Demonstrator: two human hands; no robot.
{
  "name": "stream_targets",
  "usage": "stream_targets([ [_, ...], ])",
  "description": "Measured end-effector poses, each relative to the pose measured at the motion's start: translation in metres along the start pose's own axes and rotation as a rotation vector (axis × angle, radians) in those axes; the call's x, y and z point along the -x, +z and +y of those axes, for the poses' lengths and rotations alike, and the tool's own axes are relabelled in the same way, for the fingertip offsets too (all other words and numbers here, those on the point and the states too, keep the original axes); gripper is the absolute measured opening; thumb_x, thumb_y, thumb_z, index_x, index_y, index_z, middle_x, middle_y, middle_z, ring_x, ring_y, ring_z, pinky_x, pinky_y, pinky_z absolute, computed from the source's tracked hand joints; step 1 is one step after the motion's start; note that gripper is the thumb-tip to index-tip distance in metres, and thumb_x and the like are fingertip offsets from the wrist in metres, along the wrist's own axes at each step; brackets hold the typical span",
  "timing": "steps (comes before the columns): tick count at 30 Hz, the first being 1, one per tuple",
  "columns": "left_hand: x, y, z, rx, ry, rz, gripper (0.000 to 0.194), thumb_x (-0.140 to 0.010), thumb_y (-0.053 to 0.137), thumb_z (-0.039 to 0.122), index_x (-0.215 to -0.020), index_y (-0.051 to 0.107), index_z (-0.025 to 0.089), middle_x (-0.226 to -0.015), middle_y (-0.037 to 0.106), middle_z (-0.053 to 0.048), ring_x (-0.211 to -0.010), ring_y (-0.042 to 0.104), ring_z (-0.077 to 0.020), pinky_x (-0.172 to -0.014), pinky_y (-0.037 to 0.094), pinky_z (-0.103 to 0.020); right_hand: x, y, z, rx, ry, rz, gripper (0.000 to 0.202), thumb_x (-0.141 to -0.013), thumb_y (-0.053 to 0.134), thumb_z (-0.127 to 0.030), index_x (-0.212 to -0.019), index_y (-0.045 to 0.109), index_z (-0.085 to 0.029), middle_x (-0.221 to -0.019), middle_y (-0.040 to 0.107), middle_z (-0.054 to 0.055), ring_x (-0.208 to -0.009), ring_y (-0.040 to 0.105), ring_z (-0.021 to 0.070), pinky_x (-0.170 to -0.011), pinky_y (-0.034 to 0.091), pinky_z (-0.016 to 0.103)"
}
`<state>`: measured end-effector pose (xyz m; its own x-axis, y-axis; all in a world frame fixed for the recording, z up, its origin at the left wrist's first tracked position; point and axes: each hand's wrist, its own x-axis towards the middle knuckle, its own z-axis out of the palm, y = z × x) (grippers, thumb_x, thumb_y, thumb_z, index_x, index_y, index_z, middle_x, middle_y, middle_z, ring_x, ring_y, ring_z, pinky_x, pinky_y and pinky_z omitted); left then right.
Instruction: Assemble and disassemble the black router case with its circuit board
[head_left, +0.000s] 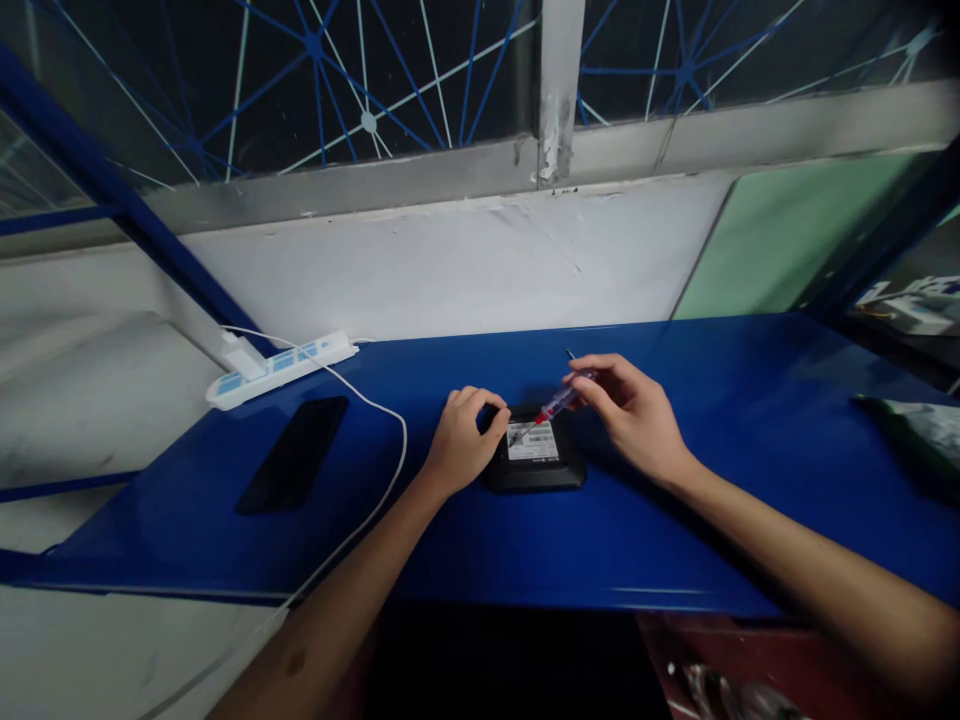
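A black device (536,477) with a white printed label (541,443) lies flat on the blue table (600,560). My right hand (630,410) is closed round a screwdriver (559,400) with a clear handle and a red collar. Its thin shaft slants down to the left, and the tip is over the label's left part. At the device's upper left edge is my left hand (469,435), thumb and index finger brought together. Whatever may be between those fingertips is too small to make out.
On the left, a black phone (292,455) lies near a white power strip (285,368) with a plugged-in charger (244,355). A white cable (401,430) curves beside my left forearm. A green packet (919,440) is at the far right. A white wall (465,270) stands behind.
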<state>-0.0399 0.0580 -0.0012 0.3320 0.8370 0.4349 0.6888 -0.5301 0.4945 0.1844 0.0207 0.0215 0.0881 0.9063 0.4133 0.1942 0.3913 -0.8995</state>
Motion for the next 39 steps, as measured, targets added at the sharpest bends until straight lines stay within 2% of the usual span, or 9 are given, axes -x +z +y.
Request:
stream_targets([
  [6,0.001,-0.004,0.0,0.033,0.015,-0.112,0.012,-0.09,0.06,0.026,-0.1,0.065,0.024,-0.102,0.069,-0.002,-0.101,0.059,-0.0244,-0.09,0.048,-0.042,-0.005,-0.007,0.001,0.105,-0.046,0.103,0.025,-0.09,0.065,-0.042,-0.107,0.065,-0.025,-0.09,0.072,0.003,-0.072,0.069,0.0179,-0.072,0.057,0.037],
  [11,0.003,-0.007,0.004,0.046,0.057,-0.128,0.014,-0.09,0.058,0.027,-0.102,0.064,0.023,-0.106,0.067,-0.004,-0.102,0.058,-0.025,-0.093,0.047,-0.045,-0.01,-0.016,-0.001,0.272,-0.14,0.196,0.028,-0.092,0.062,-0.04,-0.115,0.061,-0.025,-0.092,0.071,0.004,-0.07,0.07,0.019,-0.07,0.057,0.037],
  [17,0.005,-0.007,0.007,0.073,0.122,-0.129,0.017,-0.09,0.058,0.028,-0.105,0.063,0.022,-0.109,0.066,-0.006,-0.104,0.057,-0.0249,-0.096,0.047,-0.045,-0.014,-0.024,-0.001,0.413,-0.195,0.249,0.024,-0.093,0.06,-0.039,-0.113,0.063,-0.024,-0.085,0.071,0.003,-0.066,0.068,0.0184,-0.07,0.055,0.037],
  [21,0.007,-0.01,0.009,0.093,0.172,-0.173,0.025,-0.09,0.062,0.035,-0.111,0.063,0.022,-0.117,0.064,-0.008,-0.111,0.055,-0.0267,-0.099,0.047,-0.046,-0.015,-0.025,0.001,0.426,-0.186,0.224,0.025,-0.093,0.06,-0.04,-0.112,0.064,-0.023,-0.083,0.071,0.003,-0.067,0.068,0.0185,-0.069,0.055,0.037],
  [24,0.009,-0.013,0.011,0.087,0.221,-0.227,0.04,-0.085,0.07,0.041,-0.118,0.061,0.021,-0.123,0.062,-0.011,-0.117,0.053,-0.0301,-0.102,0.046,-0.051,-0.014,-0.024,0.0,0.415,-0.18,0.218,0.027,-0.094,0.059,-0.042,-0.112,0.064,-0.023,-0.082,0.07,0.003,-0.067,0.068,0.019,-0.068,0.055,0.037],
  [27,0.011,-0.015,0.014,0.075,0.265,-0.279,0.059,-0.077,0.078,0.049,-0.125,0.058,0.022,-0.133,0.058,-0.014,-0.124,0.05,-0.0342,-0.104,0.045,-0.055,-0.012,-0.022,-0.001,0.396,-0.165,0.198,0.033,-0.096,0.054,-0.043,-0.121,0.062,-0.024,-0.096,0.073,0.007,-0.07,0.068,0.0196,-0.069,0.057,0.038],
  [30,0.013,-0.016,0.016,0.067,0.303,-0.345,0.073,-0.072,0.082,0.055,-0.132,0.055,0.023,-0.141,0.054,-0.015,-0.129,0.047,-0.0372,-0.105,0.044,-0.059,-0.012,-0.021,0.002,0.341,-0.127,0.118,0.047,-0.095,0.053,-0.046,-0.138,0.052,-0.026,-0.116,0.071,0.01,-0.079,0.07,0.0218,-0.07,0.059,0.04],
  [34,0.015,-0.016,0.019,0.056,0.313,-0.383,0.08,-0.07,0.082,0.058,-0.135,0.053,0.023,-0.144,0.051,-0.015,-0.132,0.045,-0.0382,-0.107,0.043,-0.06,-0.011,-0.019,0.007,0.286,-0.078,0.032,0.059,-0.096,0.053,-0.047,-0.15,0.037,-0.029,-0.127,0.067,0.011,-0.088,0.071,0.0241,-0.077,0.06,0.043],
  [39,0.015,-0.016,0.02,0.04,0.31,-0.395,0.083,-0.069,0.082,0.059,-0.137,0.052,0.021,-0.146,0.049,-0.017,-0.134,0.043,-0.0388,-0.109,0.042,-0.061,-0.012,-0.018,0.01,0.19,-0.08,0.07,0.048,-0.099,0.046,-0.042,-0.145,0.042,-0.03,-0.124,0.067,0.008,-0.094,0.072,0.0234,-0.082,0.06,0.042],
])
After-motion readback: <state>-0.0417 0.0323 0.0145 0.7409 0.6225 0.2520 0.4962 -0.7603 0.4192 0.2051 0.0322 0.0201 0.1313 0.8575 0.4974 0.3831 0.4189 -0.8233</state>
